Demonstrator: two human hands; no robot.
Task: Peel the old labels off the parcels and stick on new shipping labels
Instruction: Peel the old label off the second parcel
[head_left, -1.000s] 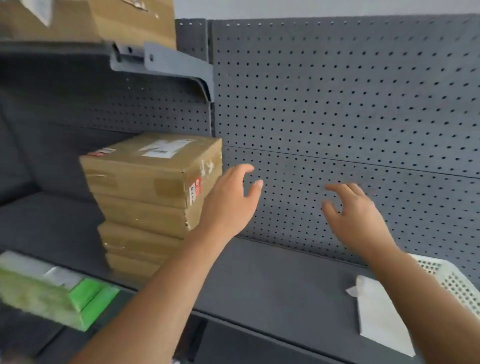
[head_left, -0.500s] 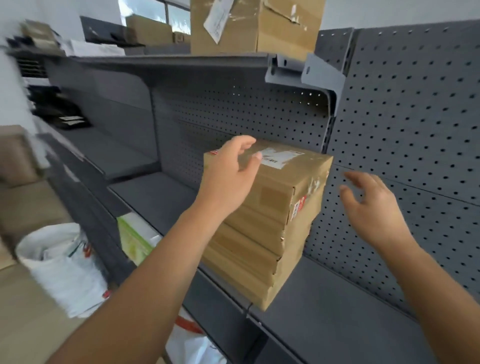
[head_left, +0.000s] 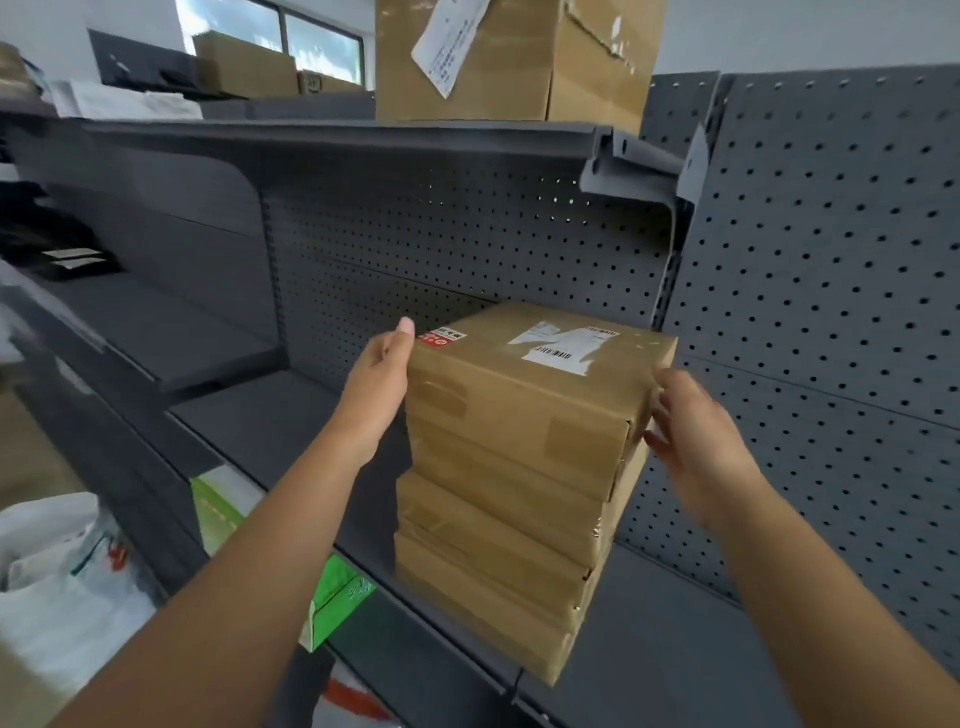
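Head view:
Top parcel (head_left: 519, 400): crowns the stack on the grey shelf (head_left: 260, 415), centre frame.
Old label (head_left: 566, 343): on its top face, 1 o'clock.
Left hand (head_left: 379, 384): fingers straight, flat against its 9 o'clock side.
Right hand (head_left: 691, 431): fingers spread, touching its 3 o'clock end.

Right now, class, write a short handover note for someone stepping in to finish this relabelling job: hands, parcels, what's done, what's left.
Left hand: open, against the left side of the top parcel.
Right hand: open, fingers at that parcel's right end.
Parcels: a stack of brown boxes on the grey shelf; the top one sits on the stack.
Done: nothing finished; the old white label looks partly torn but is on the box.
Left: peel it, stick on a new label, repeat below. No new labels in view.
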